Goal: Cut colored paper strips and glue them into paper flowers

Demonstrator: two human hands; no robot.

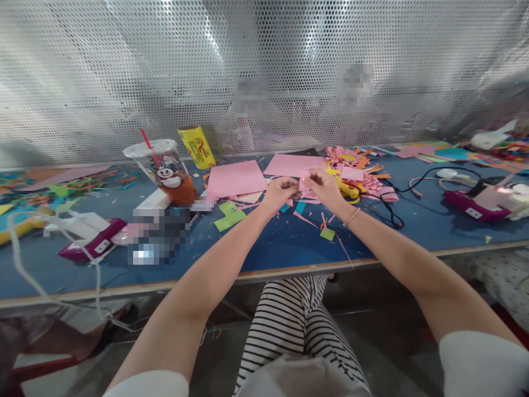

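Observation:
Over the blue tabletop, a small piece of pink paper (305, 182) is pinched between the thumb and fingers of my right hand (325, 187). My left hand (281, 193) is closed, its fingertips meeting the left edge of the same piece. Just right of my right hand lies a yellow tool (349, 191), partly covered by the hand, with a black cord near it. A pile of cut pink paper (351, 160) spreads behind it. Two larger pink sheets (237, 178) lie beyond my hands, and green paper scraps (229, 215) lie left of my left hand.
A plastic cup (167, 171) of reddish-brown drink with a red straw stands left, beside a yellow packet (197, 147). Purple power strips (477, 206) with cords sit at both sides. A perforated metal panel (264, 49) rises behind the blue table (264, 253).

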